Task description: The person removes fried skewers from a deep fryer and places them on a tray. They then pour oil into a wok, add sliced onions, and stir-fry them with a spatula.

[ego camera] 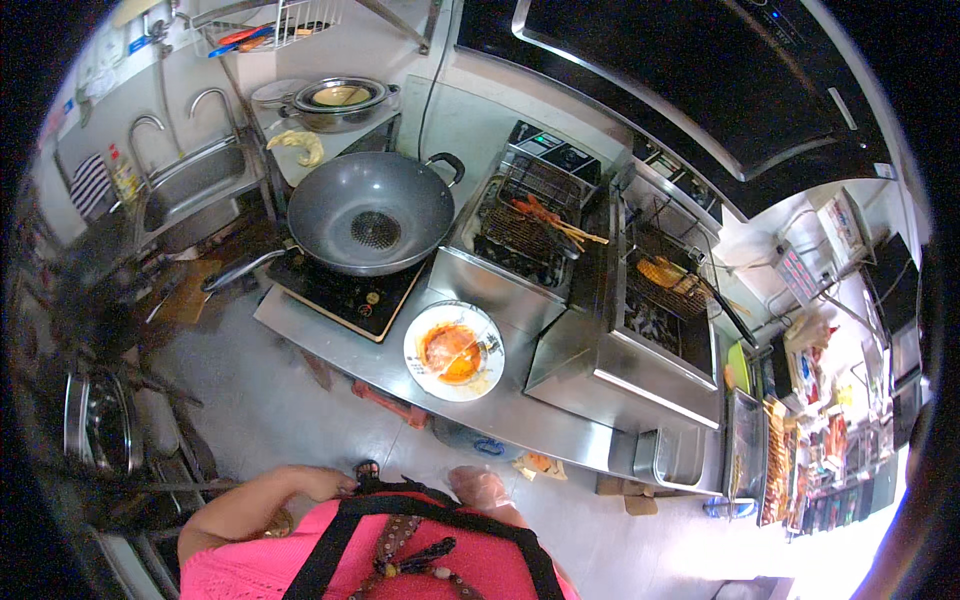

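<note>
My left hand [330, 482] is at my waist, against the dark apron, with its fingers hidden. My right hand [480, 486], in a clear plastic glove, hangs low before my body, and its fingers are hard to make out. Ahead of me a white plate [491, 367] smeared with orange-red sauce [457, 366] lies on the steel counter [360, 352]. Left of it a large grey wok [337, 202] sits on a black induction cooktop [352, 296]. Two fryers stand to the right. One basket [517, 232] holds red skewered food [534, 208]; the other basket [690, 300] holds golden skewered food [660, 271].
A sink [202, 184] with two taps is at the left. Stacked metal pans [337, 120] stand in the back corner beside a crumpled yellowish cloth [300, 146]. A steel container [679, 457] and trays of skewers [776, 465] are at the right. A range hood [645, 60] overhangs the fryers.
</note>
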`<state>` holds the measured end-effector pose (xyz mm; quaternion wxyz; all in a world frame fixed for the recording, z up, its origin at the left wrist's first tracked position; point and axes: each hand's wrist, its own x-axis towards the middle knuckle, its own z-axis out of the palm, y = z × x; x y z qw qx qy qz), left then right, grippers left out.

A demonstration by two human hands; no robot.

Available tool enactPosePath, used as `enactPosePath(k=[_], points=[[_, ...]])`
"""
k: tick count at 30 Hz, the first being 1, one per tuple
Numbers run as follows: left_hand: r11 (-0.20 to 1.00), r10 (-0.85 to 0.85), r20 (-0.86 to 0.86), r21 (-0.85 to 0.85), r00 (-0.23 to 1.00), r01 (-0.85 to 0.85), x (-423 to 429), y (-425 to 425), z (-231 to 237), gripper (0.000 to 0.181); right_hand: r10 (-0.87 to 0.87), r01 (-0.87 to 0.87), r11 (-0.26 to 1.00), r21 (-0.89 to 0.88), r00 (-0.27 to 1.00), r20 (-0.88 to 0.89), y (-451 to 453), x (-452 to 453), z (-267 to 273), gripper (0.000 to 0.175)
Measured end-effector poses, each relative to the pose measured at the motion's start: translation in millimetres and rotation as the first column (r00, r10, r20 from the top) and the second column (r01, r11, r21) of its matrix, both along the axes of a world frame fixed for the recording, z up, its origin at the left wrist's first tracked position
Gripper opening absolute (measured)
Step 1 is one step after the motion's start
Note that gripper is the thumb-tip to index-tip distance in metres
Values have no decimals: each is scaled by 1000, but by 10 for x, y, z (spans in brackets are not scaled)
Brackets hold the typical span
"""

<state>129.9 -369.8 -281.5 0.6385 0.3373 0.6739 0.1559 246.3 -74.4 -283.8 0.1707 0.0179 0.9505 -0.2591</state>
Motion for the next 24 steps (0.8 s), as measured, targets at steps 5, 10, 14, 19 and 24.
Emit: enactPosePath(k=[5,10,14,19,24], points=[[492,668,300,509,682,-706,-897,-135,612,28,201,-140,967,212,931,-306,-127,-431,354,22],[390,642,400,563,654,-728,-1051,734,889,36,-528,243,591,-769,838,-141,-351,-894,930,37],[413,612,448,522,652,-747,-985,1103,1028,42,-581,394,520,-758,814,24,-409,-1087,1042,29],[570,497,397,521,772,-635,-941,1246,972,40,-769,395,552,-734,582,-265,-201,-974,828,6],[714,481,405,333,777,-616,-878,1489,1068,37,-879,409,357,-840,452,-153,119,-781,890,14]])
